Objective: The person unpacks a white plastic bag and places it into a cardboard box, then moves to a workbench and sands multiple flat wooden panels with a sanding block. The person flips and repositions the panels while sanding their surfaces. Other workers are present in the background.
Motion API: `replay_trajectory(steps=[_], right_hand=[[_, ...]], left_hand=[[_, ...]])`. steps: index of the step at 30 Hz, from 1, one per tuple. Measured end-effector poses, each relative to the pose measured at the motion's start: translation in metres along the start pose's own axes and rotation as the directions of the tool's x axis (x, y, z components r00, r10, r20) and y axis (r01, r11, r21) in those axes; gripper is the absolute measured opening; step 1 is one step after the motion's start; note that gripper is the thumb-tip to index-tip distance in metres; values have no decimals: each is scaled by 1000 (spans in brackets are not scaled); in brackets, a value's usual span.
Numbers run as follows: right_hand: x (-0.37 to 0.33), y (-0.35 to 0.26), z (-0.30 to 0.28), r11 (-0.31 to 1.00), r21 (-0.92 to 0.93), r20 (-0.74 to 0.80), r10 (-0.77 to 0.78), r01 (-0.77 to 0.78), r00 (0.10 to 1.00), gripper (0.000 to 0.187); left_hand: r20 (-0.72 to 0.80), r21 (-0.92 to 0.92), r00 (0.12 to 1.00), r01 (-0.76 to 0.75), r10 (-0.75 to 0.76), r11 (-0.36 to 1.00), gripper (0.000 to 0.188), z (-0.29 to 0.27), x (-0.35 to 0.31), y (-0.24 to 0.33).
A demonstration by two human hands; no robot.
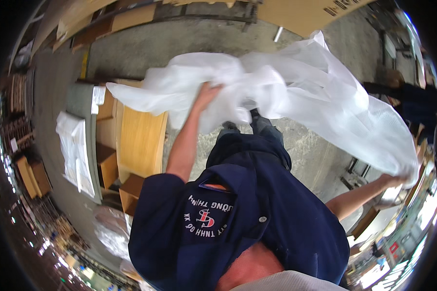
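Observation:
A long, thin sheet of white packing foam (320, 82) stretches across in front of me, bunched in the middle and blurred in places by motion. Its far right end drops toward my right hand (397, 181), which is out at the side with the arm extended and the fingers closed on the sheet's edge. My left hand (210, 95) grips the bunched part ahead of my body, its fingertips partly buried in the folds. One loose corner of the foam trails leftward above a wooden furniture piece (140, 140).
To the left stand wooden cabinet parts with open compartments (107, 162) and a white-wrapped panel (76, 153). Large cardboard (301, 17) lies at the far side. Another person in dark clothing (420, 106) is at the right. Concrete floor (310, 145) shows around my feet.

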State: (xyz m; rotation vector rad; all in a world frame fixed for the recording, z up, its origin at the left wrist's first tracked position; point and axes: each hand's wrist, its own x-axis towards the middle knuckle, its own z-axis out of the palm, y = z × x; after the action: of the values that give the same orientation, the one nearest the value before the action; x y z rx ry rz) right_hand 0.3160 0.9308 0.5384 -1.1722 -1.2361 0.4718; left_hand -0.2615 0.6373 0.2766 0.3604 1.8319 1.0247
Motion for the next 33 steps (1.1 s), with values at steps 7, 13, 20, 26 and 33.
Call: replay_trajectory(steps=[7,13,20,26,33], right_hand=[[-97,154,84,810,-214,407,582,-546,704,75],[-84,172,137,776,-94,608,540,-623,582,72],[208,79,182,990,22,582,100,-138,807,70],[404,-93,280,911,69,584,-367,407,724,68],[537,-204,500,732,-70,734,-423,678,532,65]], left_hand=[[832,-51,342,-738,438,673,56,325,-1,182],[949,-78,202,-592,242,802,50,422,-14,265],[299,41,429,-898,852,438,37,384,66,301],[127,545,797,-553,590,630,39,240,189,256],[150,375,822,-561,549,738,38,220,272,308]])
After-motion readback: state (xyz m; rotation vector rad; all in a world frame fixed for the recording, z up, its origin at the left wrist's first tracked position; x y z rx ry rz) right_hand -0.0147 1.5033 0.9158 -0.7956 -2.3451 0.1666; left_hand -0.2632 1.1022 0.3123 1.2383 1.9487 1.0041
